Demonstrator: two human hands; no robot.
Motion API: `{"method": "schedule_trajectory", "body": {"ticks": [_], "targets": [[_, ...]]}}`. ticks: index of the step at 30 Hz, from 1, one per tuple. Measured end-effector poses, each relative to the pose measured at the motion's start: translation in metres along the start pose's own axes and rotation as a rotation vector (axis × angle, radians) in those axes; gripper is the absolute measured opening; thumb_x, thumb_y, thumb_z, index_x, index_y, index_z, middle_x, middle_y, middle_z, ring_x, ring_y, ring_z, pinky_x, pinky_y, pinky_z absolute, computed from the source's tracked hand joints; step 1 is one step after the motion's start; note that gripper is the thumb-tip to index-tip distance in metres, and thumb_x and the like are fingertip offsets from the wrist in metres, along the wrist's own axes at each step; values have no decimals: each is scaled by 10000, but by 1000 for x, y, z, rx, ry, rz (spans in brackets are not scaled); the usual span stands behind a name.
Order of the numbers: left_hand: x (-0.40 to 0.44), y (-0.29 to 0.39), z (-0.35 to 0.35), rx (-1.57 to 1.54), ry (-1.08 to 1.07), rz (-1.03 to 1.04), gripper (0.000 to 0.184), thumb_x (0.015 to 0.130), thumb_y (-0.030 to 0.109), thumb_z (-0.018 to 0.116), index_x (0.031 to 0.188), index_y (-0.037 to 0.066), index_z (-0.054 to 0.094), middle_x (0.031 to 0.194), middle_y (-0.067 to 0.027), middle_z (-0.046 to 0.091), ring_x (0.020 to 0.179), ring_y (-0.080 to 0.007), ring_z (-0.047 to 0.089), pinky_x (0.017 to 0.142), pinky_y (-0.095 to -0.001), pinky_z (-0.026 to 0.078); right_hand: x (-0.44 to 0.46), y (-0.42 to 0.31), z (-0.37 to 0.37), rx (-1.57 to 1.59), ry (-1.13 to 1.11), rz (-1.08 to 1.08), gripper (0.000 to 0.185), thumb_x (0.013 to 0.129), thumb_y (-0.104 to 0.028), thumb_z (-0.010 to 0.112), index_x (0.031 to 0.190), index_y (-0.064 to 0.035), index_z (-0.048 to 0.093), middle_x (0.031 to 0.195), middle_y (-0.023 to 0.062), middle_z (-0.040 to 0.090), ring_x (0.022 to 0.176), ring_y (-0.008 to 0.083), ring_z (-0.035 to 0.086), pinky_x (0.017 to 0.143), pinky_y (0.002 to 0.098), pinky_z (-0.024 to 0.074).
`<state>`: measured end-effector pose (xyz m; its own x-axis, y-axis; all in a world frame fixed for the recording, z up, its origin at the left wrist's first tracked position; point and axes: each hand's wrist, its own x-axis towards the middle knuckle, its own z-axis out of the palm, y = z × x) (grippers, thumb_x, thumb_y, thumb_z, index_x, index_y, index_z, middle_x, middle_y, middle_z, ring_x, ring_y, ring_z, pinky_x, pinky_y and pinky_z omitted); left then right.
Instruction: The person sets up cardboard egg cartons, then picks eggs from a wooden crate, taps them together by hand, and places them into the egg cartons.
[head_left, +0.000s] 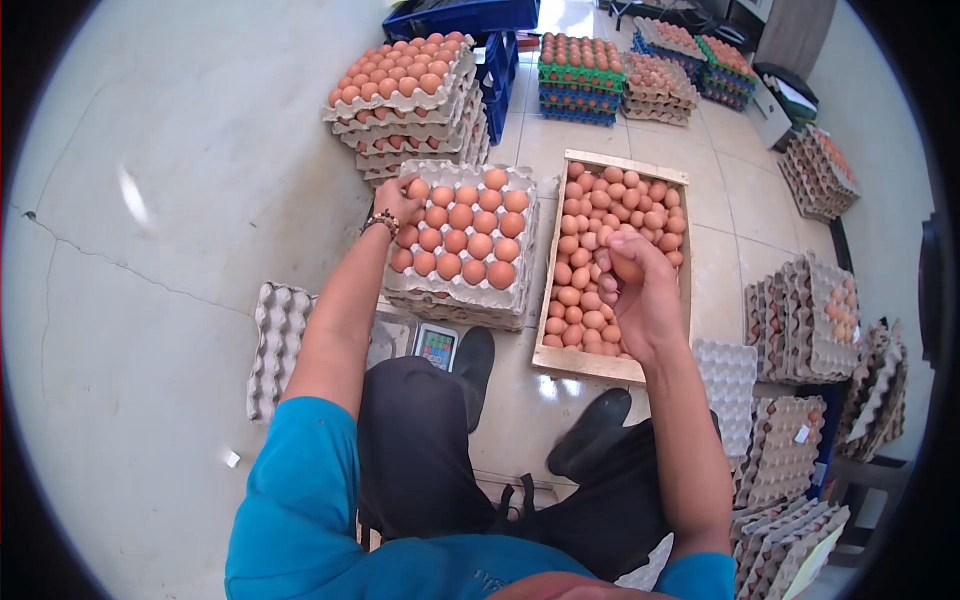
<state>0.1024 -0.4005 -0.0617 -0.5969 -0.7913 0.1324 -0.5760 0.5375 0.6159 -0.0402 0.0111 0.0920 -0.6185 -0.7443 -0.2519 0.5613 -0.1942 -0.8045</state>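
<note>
My left hand [400,203], with a beaded bracelet at the wrist, has its fingers curled against a brown egg [418,188] at the far left corner of a grey egg tray [475,178]. Rows of brown eggs fill most of this tray, which tops a stack; some cups along its far edge hold none. Over a wooden crate [563,366] full of loose brown eggs [590,297], my right hand [648,290] is closed around an egg [627,268], partly hidden by the fingers.
A small scale [436,346] lies by my left boot [475,375], beside an egg tray [275,345]. Stacked full trays [405,90] stand far left, near blue crates [495,75]. Green and blue trays [580,80] are at the back. More tray stacks [800,320] line the right.
</note>
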Motion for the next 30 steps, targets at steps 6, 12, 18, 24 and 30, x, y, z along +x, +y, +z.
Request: {"method": "schedule_trajectory", "body": {"ticks": [6, 12, 18, 24, 30], "targets": [[9, -21, 1, 177, -80, 161, 428, 810, 191, 615, 1233, 136, 661, 1140, -154, 651, 974, -304, 652, 925, -390, 500, -2, -5, -1, 68, -22, 21, 239, 883, -245, 537, 1002, -39, 563, 802, 57, 549, 634, 110, 476, 555, 227, 379], [-6, 27, 6, -11, 159, 346, 446, 846, 123, 559, 1290, 131, 601, 1151, -149, 583, 940, -286, 624, 897, -369, 503, 8, 15, -8, 262, -240, 111, 441, 922, -233, 469, 1258, 52, 498, 949, 108, 572, 736, 157, 510, 605, 263, 424], [-135, 216, -59, -438, -497, 711, 482, 808, 50, 664, 1283, 60, 584, 1222, -57, 582, 1002, -126, 592, 839, -260, 510, 10, 20, 8, 17, -139, -3, 394, 884, -74, 611, 1241, 38, 492, 1081, 131, 576, 966, 201, 611, 831, 328, 548], [-165, 226, -41, -393, -317, 774, 491, 767, 167, 804, 1211, 57, 624, 1031, -60, 648, 852, -144, 640, 747, -262, 549, 11, 36, 11, -234, -156, -171, 393, 853, -86, 707, 1181, 39, 531, 1066, 139, 606, 965, 215, 653, 835, 326, 585], [-168, 222, -30, -670, -450, 411, 433, 807, 116, 772, 1176, -22, 593, 1021, -107, 680, 877, -140, 672, 745, -263, 558, 26, 11, -5, -98, -247, 8, 384, 900, -229, 679, 1137, 57, 586, 1037, 151, 631, 928, 221, 668, 770, 323, 604]]}}
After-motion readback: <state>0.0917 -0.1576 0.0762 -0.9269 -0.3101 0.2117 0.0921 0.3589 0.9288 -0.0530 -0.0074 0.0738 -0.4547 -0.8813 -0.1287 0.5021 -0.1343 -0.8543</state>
